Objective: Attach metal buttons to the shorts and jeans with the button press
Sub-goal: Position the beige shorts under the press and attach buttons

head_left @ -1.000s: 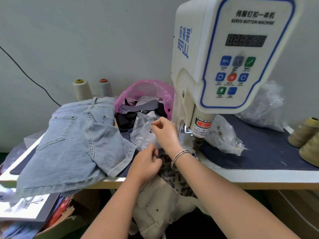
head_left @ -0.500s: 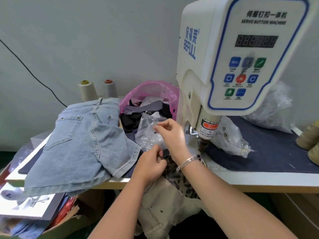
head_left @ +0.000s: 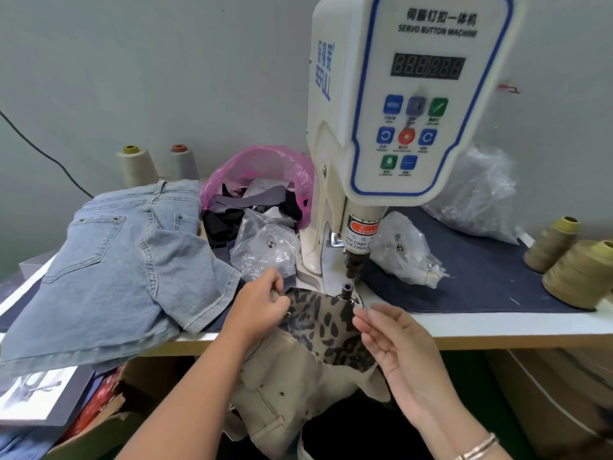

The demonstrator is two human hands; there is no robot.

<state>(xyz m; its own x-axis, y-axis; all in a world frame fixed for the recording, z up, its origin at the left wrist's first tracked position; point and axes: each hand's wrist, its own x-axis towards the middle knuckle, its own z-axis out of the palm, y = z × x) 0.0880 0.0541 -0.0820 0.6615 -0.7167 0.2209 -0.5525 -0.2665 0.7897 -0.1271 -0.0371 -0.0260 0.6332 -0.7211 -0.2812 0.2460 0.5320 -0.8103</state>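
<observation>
Both hands have dropped back from the clear bag to the shorts. Closest to me, right hand hovers open-palmed just right of the leopard waistband, fingers loose, holding nothing far as I can tell. Left hand pinches the band's left end. From that pinch the band runs rightward to the lower die, so it's nearly under the button press beyond.
</observation>
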